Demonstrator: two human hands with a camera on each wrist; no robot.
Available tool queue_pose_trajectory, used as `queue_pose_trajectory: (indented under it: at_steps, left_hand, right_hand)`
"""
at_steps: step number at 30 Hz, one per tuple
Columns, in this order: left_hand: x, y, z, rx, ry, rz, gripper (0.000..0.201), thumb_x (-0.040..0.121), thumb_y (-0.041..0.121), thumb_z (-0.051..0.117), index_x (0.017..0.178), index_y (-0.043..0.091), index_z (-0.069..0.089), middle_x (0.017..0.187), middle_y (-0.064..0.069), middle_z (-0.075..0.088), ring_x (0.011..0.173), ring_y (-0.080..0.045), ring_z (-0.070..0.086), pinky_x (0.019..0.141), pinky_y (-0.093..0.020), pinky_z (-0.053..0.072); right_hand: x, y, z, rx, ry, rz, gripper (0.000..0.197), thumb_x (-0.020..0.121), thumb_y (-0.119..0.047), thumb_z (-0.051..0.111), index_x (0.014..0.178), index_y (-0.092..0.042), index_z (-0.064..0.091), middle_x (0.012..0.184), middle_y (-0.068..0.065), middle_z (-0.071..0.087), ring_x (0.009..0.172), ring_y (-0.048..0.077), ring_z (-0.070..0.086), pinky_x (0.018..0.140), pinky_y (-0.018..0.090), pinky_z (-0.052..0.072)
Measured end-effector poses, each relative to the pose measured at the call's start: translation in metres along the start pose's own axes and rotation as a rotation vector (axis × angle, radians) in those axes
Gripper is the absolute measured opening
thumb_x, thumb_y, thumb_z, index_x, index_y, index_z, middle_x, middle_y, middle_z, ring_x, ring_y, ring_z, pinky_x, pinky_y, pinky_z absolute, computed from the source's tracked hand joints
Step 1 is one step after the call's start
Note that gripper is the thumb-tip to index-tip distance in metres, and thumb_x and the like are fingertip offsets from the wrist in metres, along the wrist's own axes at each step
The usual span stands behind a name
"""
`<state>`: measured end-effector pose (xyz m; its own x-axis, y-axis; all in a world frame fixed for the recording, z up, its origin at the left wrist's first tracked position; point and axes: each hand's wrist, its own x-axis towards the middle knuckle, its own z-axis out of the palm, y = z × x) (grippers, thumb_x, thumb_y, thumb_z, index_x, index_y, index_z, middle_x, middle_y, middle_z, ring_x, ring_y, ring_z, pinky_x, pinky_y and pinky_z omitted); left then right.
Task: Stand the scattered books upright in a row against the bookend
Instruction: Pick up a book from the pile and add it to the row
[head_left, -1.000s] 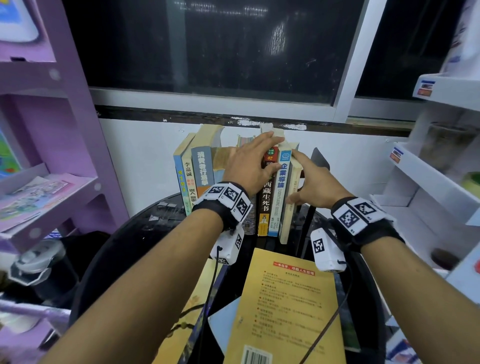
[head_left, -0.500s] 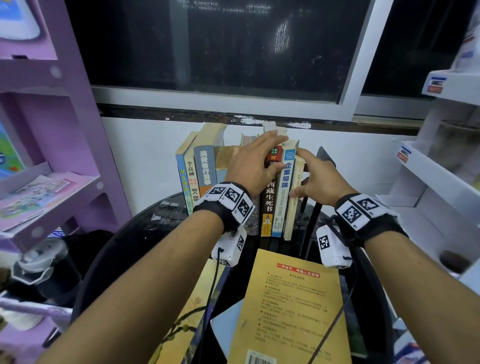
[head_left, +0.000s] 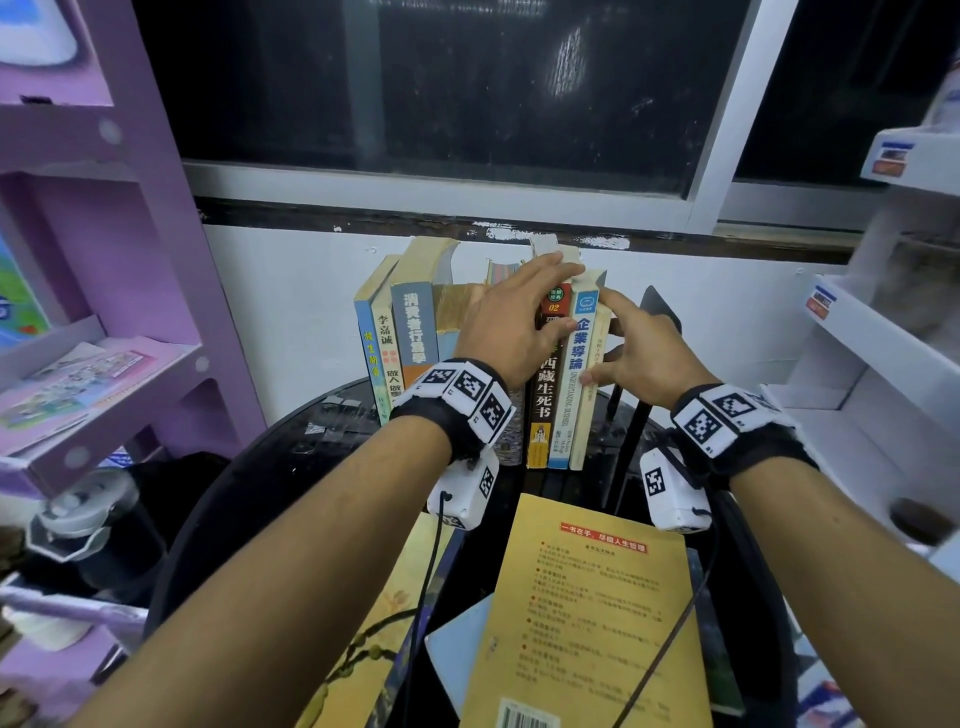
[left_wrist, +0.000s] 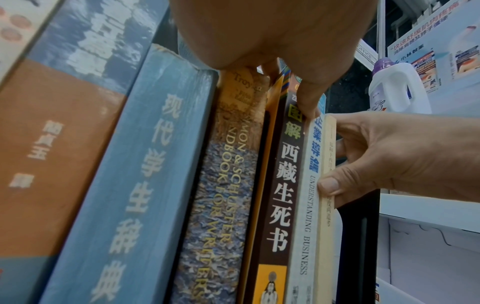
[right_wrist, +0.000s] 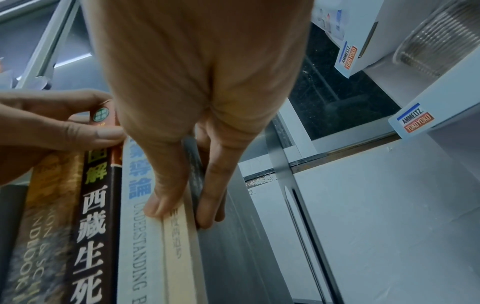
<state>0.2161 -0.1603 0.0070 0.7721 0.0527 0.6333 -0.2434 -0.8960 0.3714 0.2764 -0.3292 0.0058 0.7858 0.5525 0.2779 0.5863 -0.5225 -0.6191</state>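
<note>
Hands squaring row: L hand (head_left: 511, 325) pinches dark book (head_left: 543, 395), R hand (head_left: 644, 358) pinches cream book (head_left: 584, 426).
Next, prob.: snug row to bookend (head_left: 662, 312); lift flat yellow book (head_left: 587, 623).

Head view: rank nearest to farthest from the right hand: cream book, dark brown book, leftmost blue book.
1. cream book, row's right end, pinched by the right hand.
2. dark brown book, two places left.
3. leftmost blue book, row's left end.

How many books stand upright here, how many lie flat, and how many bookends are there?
Standing books: 9, counting the thin orange one
Flat books: 4 visible
Bookend: 1
Total: 14
</note>
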Motion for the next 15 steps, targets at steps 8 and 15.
queue_pose_trajectory:
  at_steps: [8,15]
  left_hand:
    - [-0.003,0.001,-0.001,0.004,0.006,0.004,0.053,0.089,0.037,0.061,0.139,0.037,0.043,0.152,0.012,0.037,0.134,-0.014,0.041,0.108,-0.049,0.03]
    - [-0.004,0.006,-0.008,0.0,-0.038,-0.019,0.058,0.088,0.035,0.064,0.141,0.037,0.04,0.155,0.011,0.032,0.136,-0.014,0.038,0.111,-0.05,0.025]
  right_hand:
    - [-0.017,0.0,0.009,0.009,0.058,-0.02,0.093,0.079,-0.002,0.076,0.148,-0.036,0.024,0.118,-0.002,0.061,0.077,0.006,0.069,0.074,0.026,0.058]
    - [-0.018,-0.002,0.01,0.005,0.066,-0.014,0.088,0.081,-0.002,0.074,0.147,-0.035,0.026,0.124,0.006,0.064,0.077,0.007,0.069,0.075,0.031,0.06]
